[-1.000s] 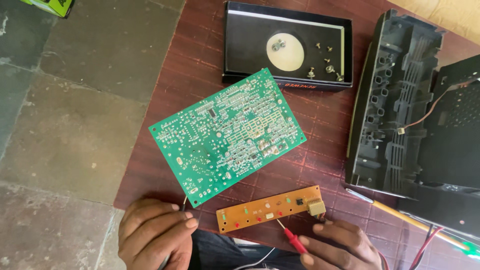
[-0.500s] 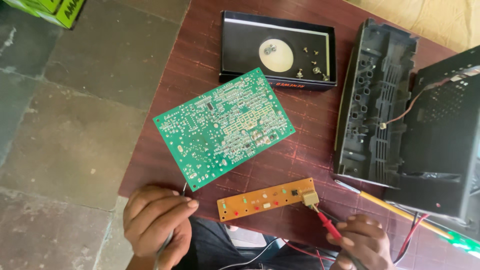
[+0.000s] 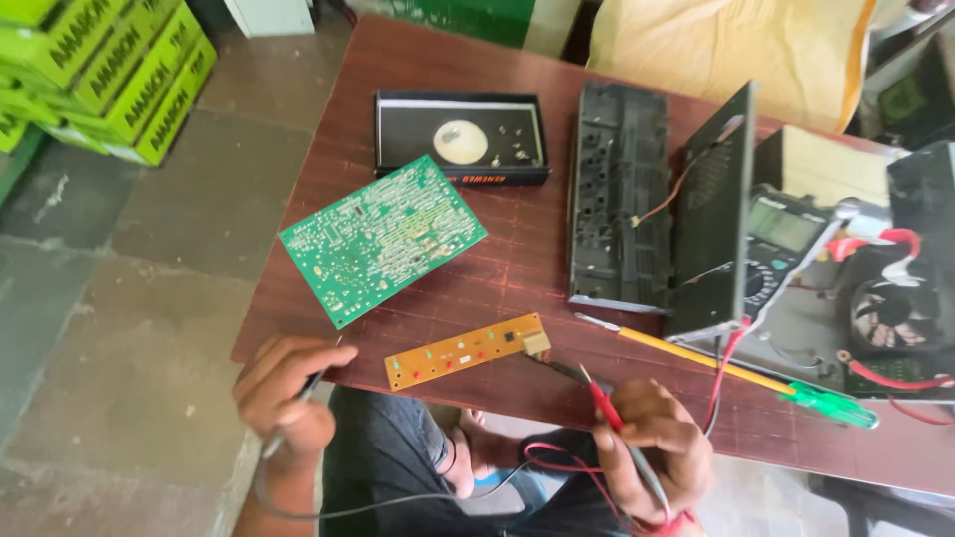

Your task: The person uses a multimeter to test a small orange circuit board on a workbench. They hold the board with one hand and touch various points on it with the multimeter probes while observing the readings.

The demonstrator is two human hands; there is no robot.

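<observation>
The right hand point(image 3: 652, 438) pinched a red probe point(image 3: 604, 403), its grip closed, near the small orange circuit board point(image 3: 466, 351) on the desk point(image 3: 517, 268) edge; the left hand point(image 3: 284, 388) gripped a dark probe point(image 3: 298, 403); the board looked light, stiff and fragile, best held by its edges.

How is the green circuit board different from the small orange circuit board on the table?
The green circuit board is large and nearly square; the orange circuit board is a narrow strip, much smaller. The green one lies further up the table, with no hand on it; the orange one lies at the near edge, between the left hand and the right hand, which holds a red probe near its end. Both lie flat.
</observation>
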